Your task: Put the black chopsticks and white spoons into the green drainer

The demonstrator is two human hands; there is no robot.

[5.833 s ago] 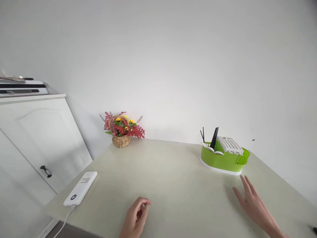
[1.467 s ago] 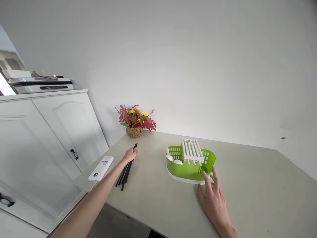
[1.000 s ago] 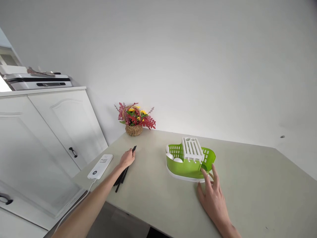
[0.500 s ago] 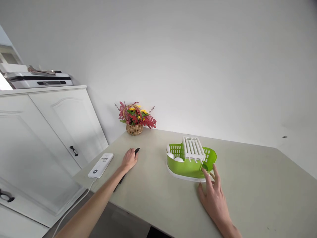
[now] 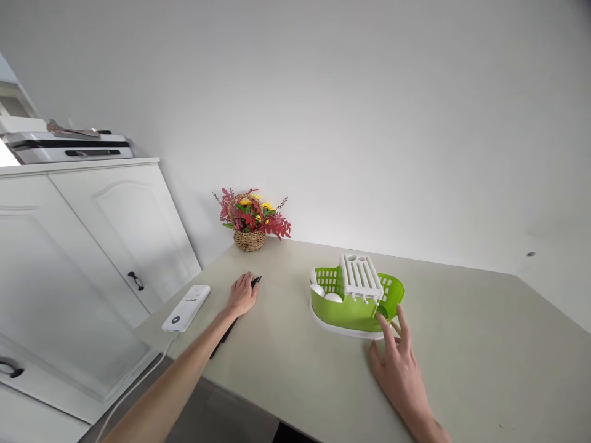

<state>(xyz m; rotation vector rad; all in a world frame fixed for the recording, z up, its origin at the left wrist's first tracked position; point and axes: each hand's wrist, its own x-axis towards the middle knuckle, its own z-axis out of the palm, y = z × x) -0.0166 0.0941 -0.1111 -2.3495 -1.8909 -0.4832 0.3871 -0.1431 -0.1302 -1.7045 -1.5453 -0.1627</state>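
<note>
The left hand lies palm down on the counter, its fingers curled loosely over a bundle of black chopsticks. The chopsticks lie flat under the palm, with their tips showing just past the fingertips on the far side and their other ends running out toward the near counter edge beside the forearm. Whether the fingers actually grip them cannot be told.

The right hand rests on the counter with its fingers spread and released, the fingertips touching the near right end of a green cutlery drainer. The drainer carries a white slotted insert across its top, and white spoon bowls show in its left part.

A white power bank with a cable lies left of the left hand. A small flower basket stands at the far wall.
</note>
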